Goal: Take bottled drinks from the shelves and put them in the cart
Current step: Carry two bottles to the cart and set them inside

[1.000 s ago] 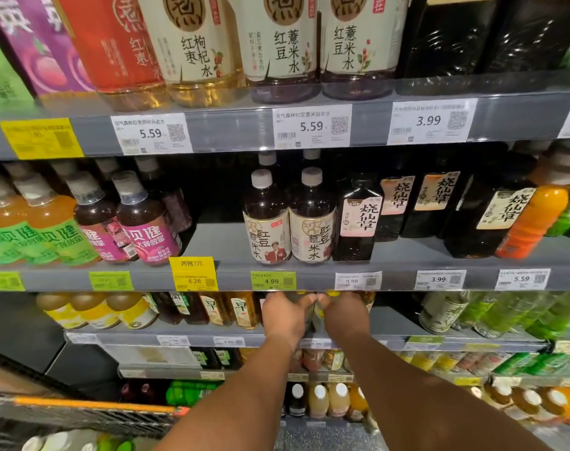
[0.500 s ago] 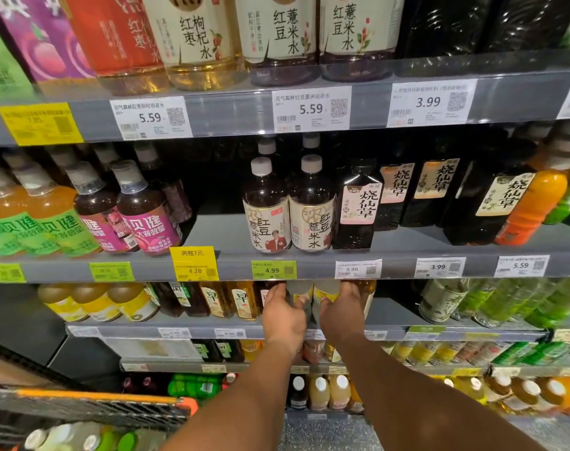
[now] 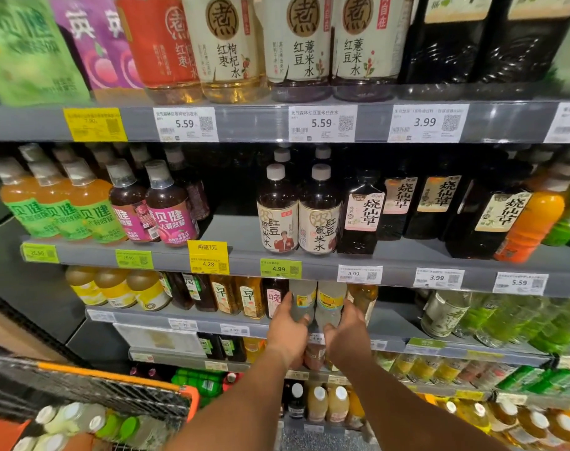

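Observation:
Both my arms reach to the third shelf down. My left hand (image 3: 287, 333) grips a pale cloudy bottle with a yellow label (image 3: 302, 299), fingers curled round its lower body. My right hand (image 3: 345, 336) grips the matching bottle (image 3: 330, 302) right beside it. Both bottles stand upright at the shelf's front edge, their tops hidden behind the shelf rail above. The cart (image 3: 91, 390), with its orange rim and dark mesh, sits at the lower left and holds several bottles with white and green caps (image 3: 65, 424).
Amber tea bottles (image 3: 238, 297) stand left of the gripped pair and a golden one (image 3: 363, 297) stands right. Dark bottles (image 3: 296, 216) fill the shelf above, behind a rail of price tags (image 3: 280, 268). Green bottles (image 3: 505, 320) crowd the right. Lower shelves carry more drinks.
Both hands have closed round the two pale bottles and drawn them a little forward. The view has come closer to the shelves.

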`<state>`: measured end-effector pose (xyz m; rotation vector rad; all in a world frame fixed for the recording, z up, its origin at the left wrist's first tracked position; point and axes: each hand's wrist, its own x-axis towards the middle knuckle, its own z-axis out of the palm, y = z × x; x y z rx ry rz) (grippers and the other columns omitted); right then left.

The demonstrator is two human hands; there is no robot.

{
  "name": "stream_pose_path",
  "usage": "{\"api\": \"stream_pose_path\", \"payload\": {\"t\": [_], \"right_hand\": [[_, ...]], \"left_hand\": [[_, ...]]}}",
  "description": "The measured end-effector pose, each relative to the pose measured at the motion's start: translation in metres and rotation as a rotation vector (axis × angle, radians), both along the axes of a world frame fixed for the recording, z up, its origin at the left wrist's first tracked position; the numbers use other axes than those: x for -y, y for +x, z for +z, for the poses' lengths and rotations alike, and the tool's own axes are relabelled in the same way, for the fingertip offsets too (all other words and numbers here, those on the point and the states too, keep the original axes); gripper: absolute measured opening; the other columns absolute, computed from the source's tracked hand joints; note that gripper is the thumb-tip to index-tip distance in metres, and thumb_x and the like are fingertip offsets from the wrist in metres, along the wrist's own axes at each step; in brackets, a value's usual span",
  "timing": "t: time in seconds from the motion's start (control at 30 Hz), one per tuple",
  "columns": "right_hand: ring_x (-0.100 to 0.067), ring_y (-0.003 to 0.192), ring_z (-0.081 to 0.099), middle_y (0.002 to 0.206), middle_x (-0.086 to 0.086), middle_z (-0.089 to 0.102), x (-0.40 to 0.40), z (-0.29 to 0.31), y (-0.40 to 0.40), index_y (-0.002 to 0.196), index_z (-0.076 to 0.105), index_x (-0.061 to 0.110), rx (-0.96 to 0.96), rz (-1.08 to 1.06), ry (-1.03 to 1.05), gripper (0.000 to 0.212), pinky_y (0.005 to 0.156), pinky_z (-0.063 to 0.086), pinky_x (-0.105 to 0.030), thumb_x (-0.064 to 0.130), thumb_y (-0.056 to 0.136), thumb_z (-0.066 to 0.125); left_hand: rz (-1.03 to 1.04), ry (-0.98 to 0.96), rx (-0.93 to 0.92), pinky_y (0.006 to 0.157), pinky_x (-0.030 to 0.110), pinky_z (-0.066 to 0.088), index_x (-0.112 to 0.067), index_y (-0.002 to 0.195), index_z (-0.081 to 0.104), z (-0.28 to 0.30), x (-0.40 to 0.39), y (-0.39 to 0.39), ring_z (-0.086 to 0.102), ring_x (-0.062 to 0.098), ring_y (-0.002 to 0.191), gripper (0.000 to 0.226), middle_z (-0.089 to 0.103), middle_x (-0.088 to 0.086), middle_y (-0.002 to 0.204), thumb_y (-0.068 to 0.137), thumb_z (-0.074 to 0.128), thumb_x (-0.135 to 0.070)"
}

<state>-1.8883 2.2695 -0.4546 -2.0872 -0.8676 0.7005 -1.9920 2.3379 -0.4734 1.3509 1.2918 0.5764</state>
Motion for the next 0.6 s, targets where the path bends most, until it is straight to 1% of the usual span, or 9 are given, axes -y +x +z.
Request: {"api": "stream_pose_path", "payload": {"t": [0.03, 0.1, 0.17, 0.23, 0.3, 0.33, 0.37, 0.47, 0.6], "right_hand": [[-0.027, 0.124, 0.051, 0.148, -0.009, 0.039, 0.003, 0.001, 0.001, 0.148, 0.037, 0.012, -0.015, 0.016, -0.015, 0.062, 0.104, 0.041, -0.028, 0.011, 0.092, 0.062], [-0.03, 0.124, 0.052, 0.151, -0.007, 0.035, 0.012, 0.004, 0.003, 0.151, 0.033, 0.014, -0.035, 0.071, -0.062, 0.063, 0.105, 0.045, -0.036, 0.013, 0.094, 0.06], [-0.029, 0.124, 0.052, 0.15, -0.006, 0.036, 0.022, 0.008, 0.0, 0.151, 0.032, 0.015, -0.008, 0.148, -0.082, 0.062, 0.099, 0.049, -0.035, 0.017, 0.095, 0.059], [-0.025, 0.127, 0.049, 0.148, -0.006, 0.041, 0.028, 0.016, -0.01, 0.15, 0.035, 0.015, 0.078, 0.221, -0.091, 0.061, 0.1, 0.044, -0.029, 0.023, 0.095, 0.06], [-0.021, 0.113, 0.053, 0.142, -0.006, 0.048, 0.03, 0.026, -0.03, 0.146, 0.039, 0.017, 0.144, 0.291, -0.088, 0.057, 0.092, 0.044, -0.027, 0.027, 0.095, 0.061], [-0.019, 0.103, 0.053, 0.139, -0.006, 0.05, 0.029, 0.031, -0.044, 0.144, 0.042, 0.018, 0.149, 0.339, -0.076, 0.054, 0.085, 0.044, -0.026, 0.028, 0.095, 0.061], [-0.019, 0.102, 0.053, 0.139, -0.007, 0.049, 0.029, 0.036, -0.06, 0.142, 0.044, 0.018, 0.14, 0.4, -0.057, 0.052, 0.085, 0.043, -0.027, 0.029, 0.095, 0.06], [-0.03, 0.113, 0.056, 0.138, -0.01, 0.047, 0.036, 0.047, -0.119, 0.142, 0.044, 0.014, 0.115, 0.635, -0.05, 0.052, 0.094, 0.048, -0.037, 0.029, 0.094, 0.059], [-0.032, 0.118, 0.053, 0.136, -0.013, 0.048, 0.06, 0.052, -0.201, 0.139, 0.046, 0.012, 0.13, 0.905, -0.021, 0.053, 0.099, 0.046, -0.042, 0.03, 0.091, 0.062]], "left_hand": [[0.022, -0.024, 0.004, 0.116, 0.035, 0.033, -0.025, 0.155, 0.029, 0.001, 0.001, -0.002, 0.043, 0.024, 0.138, 0.067, 0.043, -0.001, 0.152, 0.096, 0.059, -0.012], [0.073, -0.051, 0.005, 0.11, 0.041, 0.043, -0.028, 0.148, 0.037, 0.003, 0.01, -0.008, 0.055, 0.031, 0.126, 0.059, 0.054, 0.005, 0.142, 0.095, 0.058, -0.011], [0.113, -0.014, -0.085, 0.1, 0.034, 0.047, -0.027, 0.147, 0.039, 0.008, 0.027, -0.021, 0.061, 0.031, 0.114, 0.055, 0.06, 0.005, 0.131, 0.096, 0.059, -0.019], [0.154, 0.034, -0.186, 0.102, 0.043, 0.049, -0.025, 0.153, 0.032, 0.012, 0.046, -0.043, 0.058, 0.04, 0.12, 0.063, 0.055, 0.012, 0.138, 0.097, 0.06, -0.031], [0.234, 0.049, -0.214, 0.101, 0.053, 0.049, -0.023, 0.153, 0.033, 0.021, 0.062, -0.074, 0.056, 0.041, 0.123, 0.065, 0.05, 0.011, 0.146, 0.096, 0.061, -0.032], [0.292, 0.055, -0.228, 0.101, 0.053, 0.049, -0.022, 0.152, 0.034, 0.026, 0.071, -0.093, 0.057, 0.039, 0.123, 0.064, 0.049, 0.009, 0.147, 0.095, 0.062, -0.03], [0.359, 0.062, -0.254, 0.1, 0.05, 0.05, -0.021, 0.152, 0.035, 0.031, 0.081, -0.113, 0.059, 0.037, 0.121, 0.064, 0.05, 0.008, 0.147, 0.095, 0.062, -0.029], [0.557, 0.06, -0.35, 0.09, 0.044, 0.055, -0.02, 0.148, 0.042, 0.048, 0.121, -0.184, 0.065, 0.033, 0.108, 0.059, 0.061, 0.01, 0.133, 0.095, 0.062, -0.033], [0.812, -0.011, -0.362, 0.096, 0.043, 0.052, -0.014, 0.138, 0.05, 0.054, 0.177, -0.271, 0.06, 0.037, 0.116, 0.05, 0.061, 0.018, 0.13, 0.091, 0.062, -0.026]]}}
